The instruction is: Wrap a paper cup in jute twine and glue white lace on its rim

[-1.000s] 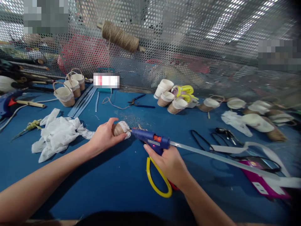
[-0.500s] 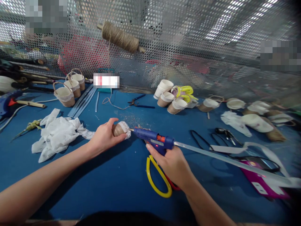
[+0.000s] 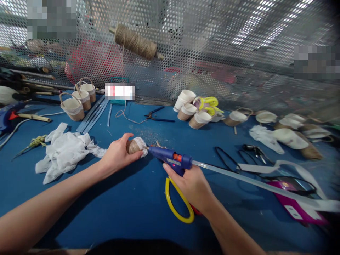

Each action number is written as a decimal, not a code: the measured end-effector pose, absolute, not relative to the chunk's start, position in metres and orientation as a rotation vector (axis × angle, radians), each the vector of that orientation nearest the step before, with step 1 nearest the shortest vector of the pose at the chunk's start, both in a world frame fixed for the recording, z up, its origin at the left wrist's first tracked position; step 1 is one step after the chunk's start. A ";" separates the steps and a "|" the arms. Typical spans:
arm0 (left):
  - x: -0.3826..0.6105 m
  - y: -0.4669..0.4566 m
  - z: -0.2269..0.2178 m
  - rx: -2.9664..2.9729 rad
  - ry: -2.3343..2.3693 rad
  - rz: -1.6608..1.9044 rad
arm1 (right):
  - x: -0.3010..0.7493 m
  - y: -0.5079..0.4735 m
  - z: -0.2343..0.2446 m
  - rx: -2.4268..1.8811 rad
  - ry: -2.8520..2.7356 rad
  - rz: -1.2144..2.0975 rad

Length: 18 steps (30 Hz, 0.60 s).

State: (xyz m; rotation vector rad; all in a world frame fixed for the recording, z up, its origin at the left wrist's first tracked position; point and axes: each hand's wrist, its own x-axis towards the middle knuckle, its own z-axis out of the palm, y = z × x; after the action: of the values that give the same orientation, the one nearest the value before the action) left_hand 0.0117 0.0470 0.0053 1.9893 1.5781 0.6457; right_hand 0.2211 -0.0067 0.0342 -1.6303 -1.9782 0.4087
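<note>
My left hand (image 3: 119, 152) is wrapped round a small twine-covered cup (image 3: 134, 145) with white lace at its rim, lying on its side. In my right hand (image 3: 195, 184) is a blue hot glue gun (image 3: 167, 156) with a small red light lit. Its nozzle points left and meets the lace end of the cup; whether it touches the inside cannot be told. A long clear glue stick (image 3: 228, 173) sticks out of the gun's back. Under my right wrist lie scissors with a yellow handle loop (image 3: 186, 217), partly hidden.
White lace (image 3: 66, 148) lies heaped at left, near small twine-handled buckets (image 3: 74, 109) and clear glue sticks (image 3: 95, 113). Pliers (image 3: 159, 118) lie behind my hands. Several cups (image 3: 200, 120) stand at back right. A magenta box (image 3: 285, 198) and black cord (image 3: 223, 159) occupy the right. Twine spool (image 3: 135, 42) hangs on the mesh.
The glue gun and my right hand have shifted slightly left, bringing the nozzle further into the lace end of the cup. My left hand has stayed nearly still.
</note>
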 end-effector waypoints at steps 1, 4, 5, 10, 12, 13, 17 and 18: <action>0.012 0.047 0.005 1.990 1.581 0.646 | 0.222 -0.007 0.034 -1.634 -1.977 0.410; 0.011 0.048 0.006 1.988 1.591 0.643 | 0.224 -0.006 0.033 -1.655 -1.973 0.385; 0.011 0.048 0.006 1.986 1.594 0.642 | 0.225 -0.006 0.033 -1.663 -1.974 0.372; 0.012 0.048 0.006 1.987 1.605 0.632 | 0.225 -0.005 0.033 -1.630 -1.978 0.395; 0.012 0.048 0.006 1.986 1.603 0.635 | 0.224 -0.005 0.033 -1.611 -1.969 0.397; 0.012 0.048 0.006 1.984 1.598 0.638 | 0.224 -0.005 0.034 -1.614 -1.965 0.393; 0.011 0.048 0.005 1.982 1.583 0.642 | 0.224 -0.006 0.034 -1.645 -1.948 0.406; 0.011 0.048 0.005 1.985 1.583 0.640 | 0.224 -0.006 0.034 -1.642 -1.950 0.420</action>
State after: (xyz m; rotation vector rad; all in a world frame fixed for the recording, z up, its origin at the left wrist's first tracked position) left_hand 0.0111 0.0480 0.0053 1.9851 1.5833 0.6404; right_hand 0.2238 -0.0057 0.0342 -1.6424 -1.9502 0.4195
